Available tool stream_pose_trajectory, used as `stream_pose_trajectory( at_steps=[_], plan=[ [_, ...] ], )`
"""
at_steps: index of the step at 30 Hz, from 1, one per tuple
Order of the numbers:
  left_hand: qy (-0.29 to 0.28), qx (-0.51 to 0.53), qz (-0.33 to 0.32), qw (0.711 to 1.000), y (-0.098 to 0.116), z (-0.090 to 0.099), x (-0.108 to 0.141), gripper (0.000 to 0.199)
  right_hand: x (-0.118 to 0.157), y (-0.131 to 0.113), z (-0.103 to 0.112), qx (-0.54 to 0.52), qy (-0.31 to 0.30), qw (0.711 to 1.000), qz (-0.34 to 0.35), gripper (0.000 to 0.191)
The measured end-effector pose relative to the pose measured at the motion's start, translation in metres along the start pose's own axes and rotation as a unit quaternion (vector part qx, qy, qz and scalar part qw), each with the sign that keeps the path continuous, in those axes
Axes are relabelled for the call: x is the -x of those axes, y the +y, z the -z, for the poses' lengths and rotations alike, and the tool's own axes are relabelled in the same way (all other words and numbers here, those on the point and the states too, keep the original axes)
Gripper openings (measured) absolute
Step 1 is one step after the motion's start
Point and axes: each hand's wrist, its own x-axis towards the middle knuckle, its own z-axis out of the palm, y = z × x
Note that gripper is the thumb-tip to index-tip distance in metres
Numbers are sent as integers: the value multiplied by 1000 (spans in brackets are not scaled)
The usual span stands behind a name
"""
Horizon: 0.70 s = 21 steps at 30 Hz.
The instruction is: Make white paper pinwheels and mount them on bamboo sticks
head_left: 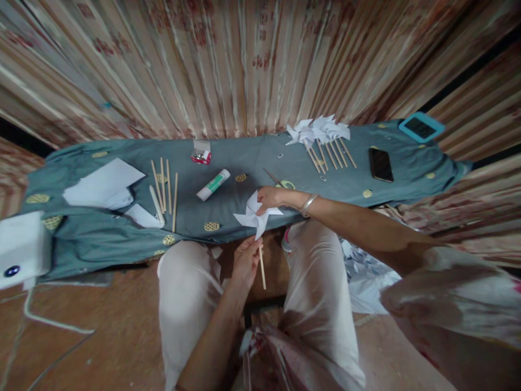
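A white paper pinwheel (259, 221) on a wooden stick (262, 269) is held over the near edge of the cloth-covered table. Closed around the stick, just below the paper blades, is my left hand (246, 259). My right hand (266, 200) reaches in from the right, its fingers bent against the upper blades of the pinwheel. Whether its fingertips pinch the paper is partly hidden. Close beyond that hand lie scissors (285, 184) with pale green handles. A glue stick (214, 184) rests to the left.
Several finished pinwheels (319, 131) lie at the back right, near a phone (381, 164) and a blue-framed device (421, 127). Leftward are wooden sticks (169, 187), paper sheets (106, 182), a small red box (201, 153) and a white device (24, 244). A bag of scraps (366, 271) is below.
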Motion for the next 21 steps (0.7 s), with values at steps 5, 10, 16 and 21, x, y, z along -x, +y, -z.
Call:
stream_pose_trajectory(
  at_steps=[5,10,16,21],
  plan=[
    [3,8,15,1000,-4,3,0,34,-4,1,1,-77,-47,996,-7,21],
    [9,4,25,1000,-8,6,3,44,-3,1,2,-130,-73,989,-3,32],
    [21,1,9,1000,-7,7,3,43,-2,4,-1,-151,-78,985,4,34],
    [26,5,5,1000,-8,8,3,42,-3,13,-7,-196,-92,976,-19,42]
  ],
)
